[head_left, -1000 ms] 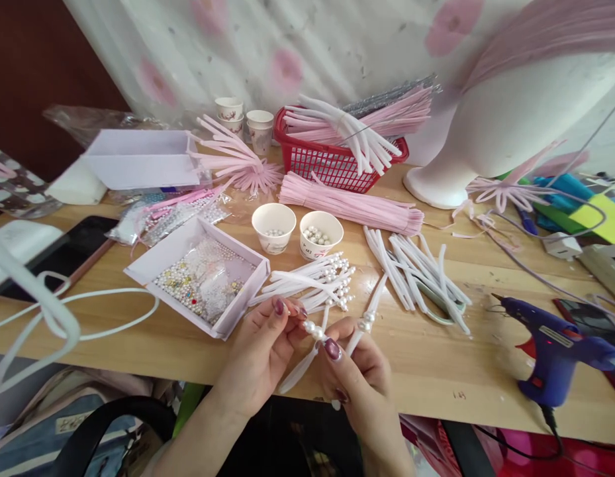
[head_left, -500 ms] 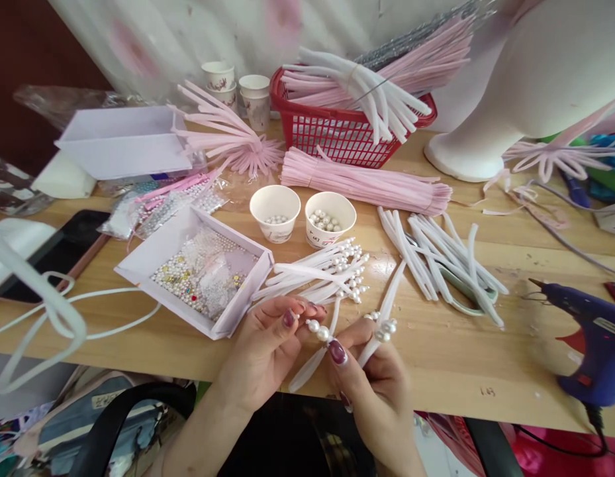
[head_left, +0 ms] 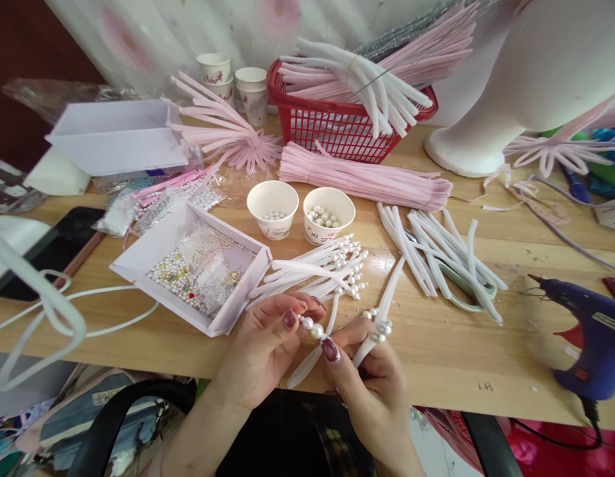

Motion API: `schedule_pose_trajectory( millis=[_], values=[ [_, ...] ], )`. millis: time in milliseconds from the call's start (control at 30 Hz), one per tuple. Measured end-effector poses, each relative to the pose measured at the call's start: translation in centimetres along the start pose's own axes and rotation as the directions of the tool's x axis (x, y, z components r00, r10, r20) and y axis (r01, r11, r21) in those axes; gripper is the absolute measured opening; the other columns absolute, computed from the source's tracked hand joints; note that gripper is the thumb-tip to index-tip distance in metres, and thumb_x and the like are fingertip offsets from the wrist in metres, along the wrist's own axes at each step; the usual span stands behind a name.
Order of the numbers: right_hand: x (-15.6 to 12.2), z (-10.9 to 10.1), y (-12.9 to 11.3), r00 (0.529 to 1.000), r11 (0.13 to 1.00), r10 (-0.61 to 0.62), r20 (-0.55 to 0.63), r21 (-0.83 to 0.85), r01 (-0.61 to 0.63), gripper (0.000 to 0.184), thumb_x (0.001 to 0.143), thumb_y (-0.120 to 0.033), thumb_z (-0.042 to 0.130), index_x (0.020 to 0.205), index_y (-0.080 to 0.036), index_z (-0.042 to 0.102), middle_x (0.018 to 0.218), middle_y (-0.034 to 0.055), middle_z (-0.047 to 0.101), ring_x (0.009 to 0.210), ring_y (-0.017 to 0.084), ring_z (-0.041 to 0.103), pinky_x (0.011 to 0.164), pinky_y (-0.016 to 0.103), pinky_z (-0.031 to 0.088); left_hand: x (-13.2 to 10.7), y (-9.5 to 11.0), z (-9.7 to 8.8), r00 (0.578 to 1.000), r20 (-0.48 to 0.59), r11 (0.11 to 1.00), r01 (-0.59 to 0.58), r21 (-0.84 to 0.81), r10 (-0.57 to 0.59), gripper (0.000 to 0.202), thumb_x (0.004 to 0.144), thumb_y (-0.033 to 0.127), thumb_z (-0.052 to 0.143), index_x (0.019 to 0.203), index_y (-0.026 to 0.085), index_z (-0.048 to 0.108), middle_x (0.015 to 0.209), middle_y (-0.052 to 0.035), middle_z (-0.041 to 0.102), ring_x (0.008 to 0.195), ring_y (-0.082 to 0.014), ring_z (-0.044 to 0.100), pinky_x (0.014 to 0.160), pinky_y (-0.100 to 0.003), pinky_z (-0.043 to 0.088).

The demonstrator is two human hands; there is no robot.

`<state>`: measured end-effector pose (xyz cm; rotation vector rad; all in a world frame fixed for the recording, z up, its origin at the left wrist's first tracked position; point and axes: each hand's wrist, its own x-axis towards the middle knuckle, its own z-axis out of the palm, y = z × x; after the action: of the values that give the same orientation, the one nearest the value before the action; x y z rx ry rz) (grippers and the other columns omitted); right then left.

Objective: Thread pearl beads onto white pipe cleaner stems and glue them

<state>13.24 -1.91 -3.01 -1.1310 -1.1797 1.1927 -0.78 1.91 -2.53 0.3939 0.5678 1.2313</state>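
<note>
Between my hands, above the table's front edge, runs a short row of white pearl beads (head_left: 312, 327). My left hand (head_left: 267, 344) pinches the end of that row between thumb and fingertips. My right hand (head_left: 369, 384) is closed on a white pipe cleaner (head_left: 307, 368), its thumb at the inner end of the beads. Another white pipe cleaner (head_left: 385, 298) with beads passes through the right hand's fingers. Just beyond lies a pile of bead-tipped white pipe cleaners (head_left: 312, 275). Two paper cups (head_left: 272, 207) holding beads stand behind it.
A white box (head_left: 225, 318) of mixed beads sits left. At the back are a red basket (head_left: 331, 129) and a pink pipe cleaner bundle (head_left: 361, 179). Plain white pipe cleaners (head_left: 451, 255) lie right, near a blue glue gun (head_left: 585, 331). A white foam stand (head_left: 506, 112) rises behind.
The bead row has shifted slightly left, and my left fingertips now sit closer to its beads. My right thumb has moved a little left with it. The view has tilted slightly.
</note>
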Motion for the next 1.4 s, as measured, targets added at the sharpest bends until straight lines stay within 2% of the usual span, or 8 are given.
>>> schedule_pose_trajectory(
  millis=[100,267,600,833,1067,1200,1300,1400],
  values=[
    [0.01,-0.06,-0.02,1.000,1.000,0.015,0.025,-0.001,-0.015,0.019,0.101,-0.031,0.067,0.083,-0.024,0.066,0.061,-0.0079,0.044,0.050,0.008,0.036,0.046,0.021,0.030,-0.04,0.06,0.05,1.000,-0.016,1.000,0.009,0.016,-0.009,0.011,0.077,0.031,0.093,0.079,0.024,0.085,0.086,0.0051,0.082,0.089,-0.0093,0.076,0.091,-0.019,0.059],
    [0.02,-0.02,0.05,1.000,1.000,-0.002,0.000,0.007,0.002,0.017,0.101,-0.030,0.068,0.086,-0.024,0.067,0.061,-0.0082,0.045,0.049,0.008,0.035,0.046,0.021,0.030,-0.05,0.28,0.39,0.999,-0.047,0.999,0.022,0.029,-0.021,0.013,0.074,0.031,0.095,0.077,0.023,0.084,0.083,0.0048,0.082,0.086,-0.0095,0.077,0.089,-0.019,0.060],
    [0.08,-0.02,-0.01,1.000,1.000,0.015,-0.017,-0.007,-0.015,0.022,0.101,-0.034,0.067,0.083,-0.022,0.068,0.060,-0.0068,0.046,0.047,0.009,0.037,0.045,0.023,0.032,-0.14,0.36,0.57,0.999,-0.047,0.999,0.018,0.033,-0.017,0.013,0.074,0.030,0.094,0.076,0.022,0.084,0.083,0.0037,0.082,0.086,-0.0098,0.076,0.088,-0.020,0.060],
    [-0.22,0.49,-0.67,0.985,0.990,0.142,-0.094,0.007,-0.142,0.032,0.097,-0.049,0.070,0.080,-0.022,0.070,0.057,-0.0061,0.044,0.047,0.011,0.035,0.042,0.024,0.028,-0.14,0.39,0.69,0.998,-0.046,0.999,0.032,-0.004,-0.032,0.011,0.075,0.026,0.094,0.076,0.022,0.084,0.080,0.0031,0.080,0.084,-0.0099,0.076,0.088,-0.019,0.060],
    [0.15,0.02,-0.21,0.999,0.999,0.046,0.003,-0.005,-0.046,0.027,0.100,-0.038,0.068,0.080,-0.022,0.065,0.058,-0.0074,0.043,0.046,0.009,0.034,0.044,0.024,0.029,-0.18,0.32,0.51,0.998,-0.061,0.999,0.031,0.011,-0.030,0.013,0.074,0.028,0.094,0.075,0.021,0.084,0.081,0.0021,0.079,0.085,-0.0109,0.075,0.088,-0.021,0.060],
    [0.21,0.10,-0.42,0.998,0.998,0.062,0.015,0.012,-0.063,0.028,0.101,-0.041,0.066,0.080,-0.022,0.064,0.058,-0.0075,0.043,0.047,0.009,0.034,0.045,0.024,0.029,-0.13,0.30,0.51,0.997,-0.068,0.999,0.027,0.045,-0.024,0.013,0.074,0.030,0.094,0.075,0.022,0.084,0.080,0.0013,0.079,0.085,-0.0123,0.074,0.085,-0.022,0.059],
    [0.16,0.15,-0.54,0.995,0.995,0.100,-0.020,0.005,-0.100,0.031,0.100,-0.045,0.067,0.079,-0.021,0.065,0.058,-0.0074,0.042,0.047,0.010,0.033,0.045,0.024,0.027,-0.14,0.32,0.51,0.997,-0.080,0.996,0.006,0.094,0.002,0.013,0.073,0.032,0.094,0.074,0.023,0.085,0.080,0.0001,0.079,0.084,-0.0129,0.074,0.086,-0.022,0.058],
    [0.11,-0.01,-0.31,0.996,0.996,0.084,-0.015,-0.016,-0.084,0.029,0.100,-0.044,0.067,0.081,-0.022,0.066,0.056,-0.0077,0.041,0.046,0.010,0.033,0.044,0.025,0.028,-0.19,0.33,0.46,0.996,-0.081,0.992,-0.012,0.129,0.022,0.013,0.073,0.034,0.094,0.074,0.024,0.085,0.080,-0.0008,0.079,0.084,-0.0140,0.073,0.086,-0.023,0.058]
  ],
)
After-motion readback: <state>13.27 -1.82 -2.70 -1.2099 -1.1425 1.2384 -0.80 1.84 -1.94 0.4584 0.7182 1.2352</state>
